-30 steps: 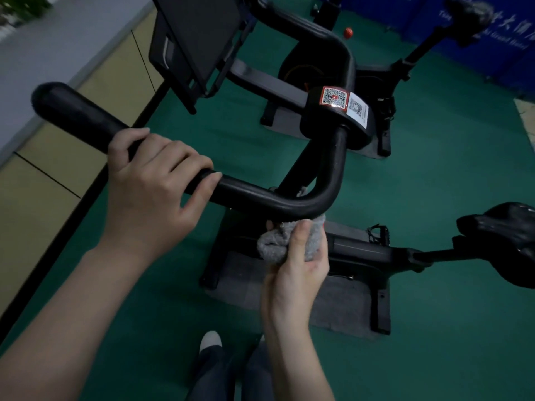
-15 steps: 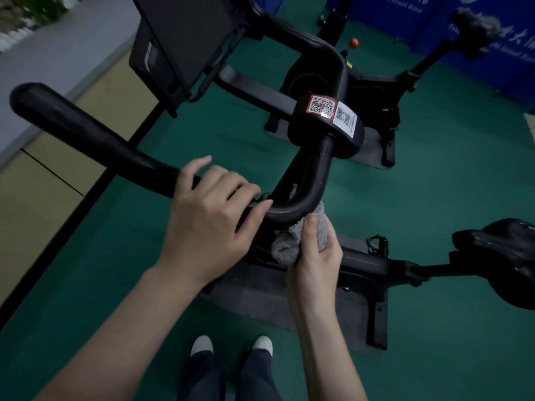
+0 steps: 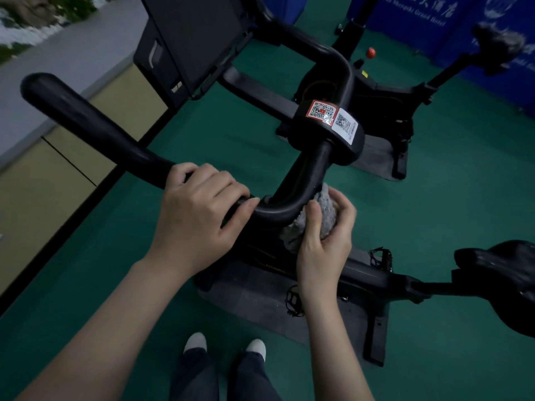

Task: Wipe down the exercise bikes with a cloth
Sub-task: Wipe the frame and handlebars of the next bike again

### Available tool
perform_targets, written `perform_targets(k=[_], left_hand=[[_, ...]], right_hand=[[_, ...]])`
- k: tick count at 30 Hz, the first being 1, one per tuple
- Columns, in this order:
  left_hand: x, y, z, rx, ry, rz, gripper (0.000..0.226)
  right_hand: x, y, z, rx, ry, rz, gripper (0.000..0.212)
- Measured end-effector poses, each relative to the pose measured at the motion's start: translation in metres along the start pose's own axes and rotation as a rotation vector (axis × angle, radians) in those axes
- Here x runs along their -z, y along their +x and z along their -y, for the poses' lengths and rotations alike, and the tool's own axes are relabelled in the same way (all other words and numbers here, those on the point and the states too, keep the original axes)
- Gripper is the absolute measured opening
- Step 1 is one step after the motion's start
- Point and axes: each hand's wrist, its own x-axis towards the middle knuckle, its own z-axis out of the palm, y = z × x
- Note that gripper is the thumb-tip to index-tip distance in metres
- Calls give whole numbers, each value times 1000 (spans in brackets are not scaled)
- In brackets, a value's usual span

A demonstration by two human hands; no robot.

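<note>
While my left grip (image 3: 199,209) curls around the black handlebar (image 3: 95,131) near its bend, my right grip (image 3: 324,238) pinches the grey cloth (image 3: 325,209) against the bend's right underside, above the bike's frame (image 3: 367,273) and green floor (image 3: 202,134); the saddle (image 3: 498,273) sits far right.

Green carpet floor (image 3: 434,227); blue banner (image 3: 405,13) (white lettering) top right; beige wall panels (image 3: 34,198) left; dim light.

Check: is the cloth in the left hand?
No, the right hand holds the cloth against the handlebar; the left hand grips the handlebar directly.
</note>
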Motion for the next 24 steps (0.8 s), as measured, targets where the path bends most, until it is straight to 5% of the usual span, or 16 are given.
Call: perform_targets(k=[8,16,24], left_hand=[[-1,0,-1,15,-5,-26,38],[-2,0,0,9,-15,-30,34],[-4,-1,2,4,-43,-34,34]], right_hand=[[4,-8,5,275,-157,-28,30],[10,40,18,279,-240,50,17],[18,23,25,219,-273,170,28]])
